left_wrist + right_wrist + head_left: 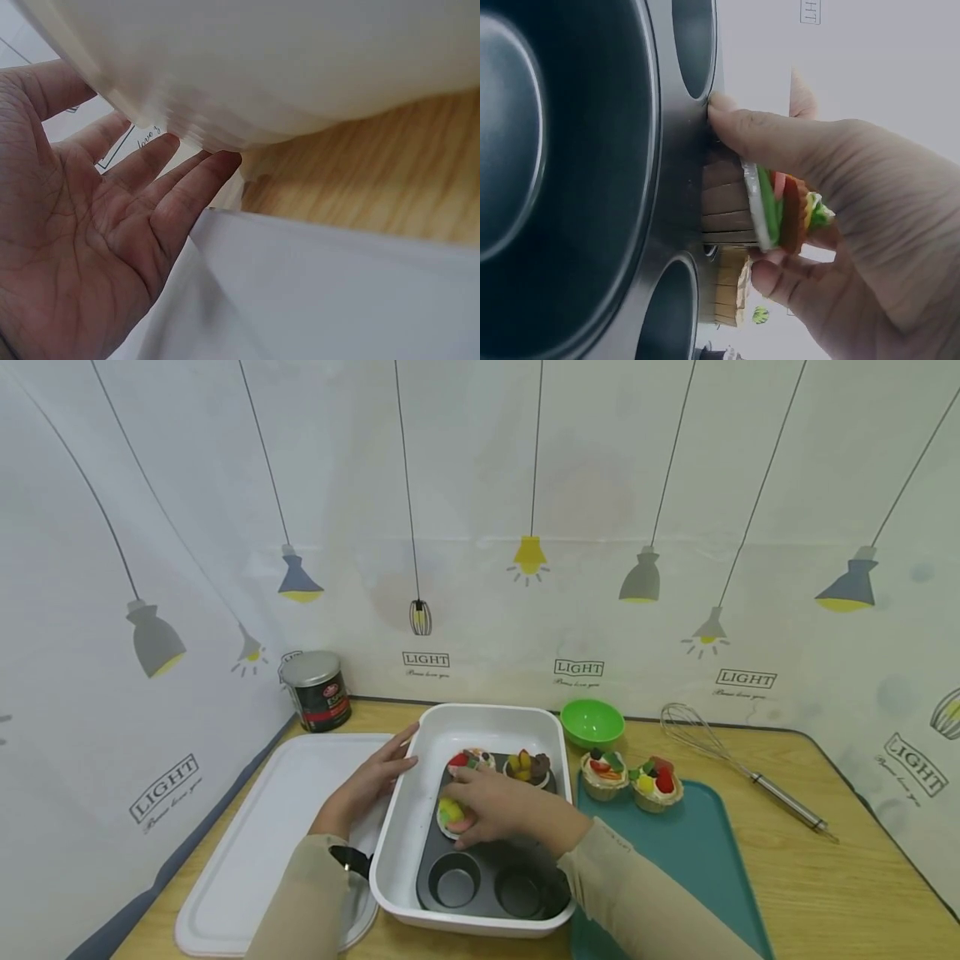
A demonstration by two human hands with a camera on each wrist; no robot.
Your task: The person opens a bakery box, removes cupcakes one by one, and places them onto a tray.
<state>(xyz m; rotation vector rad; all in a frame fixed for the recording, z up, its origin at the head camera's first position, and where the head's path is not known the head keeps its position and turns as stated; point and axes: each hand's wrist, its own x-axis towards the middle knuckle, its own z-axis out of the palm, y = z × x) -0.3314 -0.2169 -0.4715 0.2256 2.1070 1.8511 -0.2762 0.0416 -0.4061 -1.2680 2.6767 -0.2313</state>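
My right hand (498,806) pinches a toy fruit tart (731,199) between thumb and fingers. The tart has a fluted cup with green, yellow and orange toppings and sits in or just at a cup of the dark muffin pan (487,852); the hand partly hides it. That pan lies inside a white plastic bin (397,852). Two more tarts are in the pan's far cups: a red-topped tart (459,761) and a tart with yellow and brown toppings (527,768). Fingers extended, my left hand (367,781) touches the bin's outer left wall.
A white lid (255,835) lies left of the bin, with a black can (321,697) behind. At right, two fruit tarts (604,777) stand on a teal tray (720,852). A green bowl (592,723) and a whisk (750,772) are near the wall.
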